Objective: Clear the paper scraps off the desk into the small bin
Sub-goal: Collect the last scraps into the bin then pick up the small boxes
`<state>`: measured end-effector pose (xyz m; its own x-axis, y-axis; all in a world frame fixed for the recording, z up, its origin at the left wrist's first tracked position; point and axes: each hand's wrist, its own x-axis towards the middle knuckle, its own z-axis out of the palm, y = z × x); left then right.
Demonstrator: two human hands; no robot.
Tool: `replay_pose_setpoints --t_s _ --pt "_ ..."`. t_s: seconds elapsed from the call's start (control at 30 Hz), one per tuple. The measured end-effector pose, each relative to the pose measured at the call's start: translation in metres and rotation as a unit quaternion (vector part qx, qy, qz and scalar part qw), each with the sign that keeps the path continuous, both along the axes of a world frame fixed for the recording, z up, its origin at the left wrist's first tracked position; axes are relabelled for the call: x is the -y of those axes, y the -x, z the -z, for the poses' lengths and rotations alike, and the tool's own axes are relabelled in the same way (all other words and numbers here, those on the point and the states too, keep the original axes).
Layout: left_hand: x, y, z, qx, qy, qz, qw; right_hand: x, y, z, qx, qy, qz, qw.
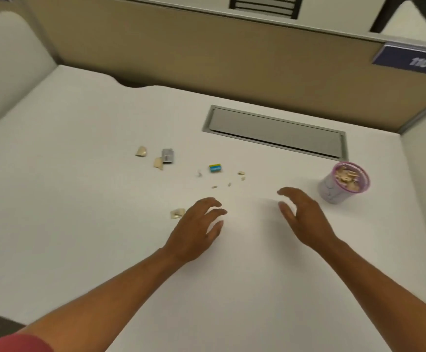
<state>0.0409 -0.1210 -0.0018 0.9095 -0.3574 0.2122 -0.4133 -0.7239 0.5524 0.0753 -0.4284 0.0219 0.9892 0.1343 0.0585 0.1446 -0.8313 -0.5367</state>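
Beige paper scraps lie scattered on the white desk [80, 224]: one scrap [141, 151] far left, another [158, 163] beside a grey sharpener, several tiny bits [241, 173] near the middle, and a crumpled scrap [177, 213] just left of my left hand [196, 229]. The small bin [343, 183], a white cup with a purple rim, stands at the right and holds several scraps. My left hand hovers open, palm down. My right hand [303, 217] is open too, fingers spread, a little left of the bin. Both hands hold nothing.
A grey sharpener [167, 156] and a blue-yellow eraser [215, 168] lie among the scraps. A grey cable hatch [275, 130] is set into the desk behind them. Tan partition panels [207, 52] wall the desk at the back and right.
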Motion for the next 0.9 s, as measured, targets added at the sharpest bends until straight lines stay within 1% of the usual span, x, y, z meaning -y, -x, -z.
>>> replay_pose_setpoints --t_s 0.1,0.17,0.23,0.33,0.4,0.47,0.57,0.67,0.77,0.9 --pt "-0.057 -0.010 0.002 0.026 0.003 -0.094 0.995 -0.040 -0.008 0.016 -0.089 -0.007 -0.027 0.996" --pt "-0.093 -0.027 0.002 0.018 -0.022 -0.137 0.990 -0.060 -0.021 0.024 -0.111 -0.004 -0.030 0.993" --pt "-0.125 -0.049 0.001 -0.002 -0.053 -0.153 0.987 -0.076 -0.035 0.031 -0.118 0.020 -0.028 0.992" --pt "-0.162 -0.086 0.006 -0.041 -0.092 -0.150 0.984 -0.096 -0.052 0.037 -0.127 0.064 -0.021 0.990" --pt "-0.178 -0.111 0.013 -0.082 -0.117 -0.155 0.978 -0.109 -0.058 0.040 -0.131 0.074 -0.013 0.989" --pt "-0.189 -0.132 0.021 -0.125 -0.155 -0.157 0.967 -0.119 -0.062 0.043 -0.135 0.076 -0.009 0.988" --pt "-0.196 -0.152 0.033 -0.153 -0.211 -0.136 0.956 -0.128 -0.061 0.047 -0.140 0.106 -0.001 0.985" --pt "-0.198 -0.151 0.040 -0.149 -0.249 -0.099 0.952 -0.139 -0.053 0.051 -0.136 0.110 0.007 0.985" --pt "-0.193 -0.131 0.044 -0.129 -0.230 -0.065 0.963 -0.163 -0.034 0.054 -0.124 0.106 -0.016 0.986" --pt "-0.171 -0.088 0.051 -0.110 -0.211 -0.022 0.971 -0.204 0.000 0.060 -0.097 0.107 -0.085 0.986"
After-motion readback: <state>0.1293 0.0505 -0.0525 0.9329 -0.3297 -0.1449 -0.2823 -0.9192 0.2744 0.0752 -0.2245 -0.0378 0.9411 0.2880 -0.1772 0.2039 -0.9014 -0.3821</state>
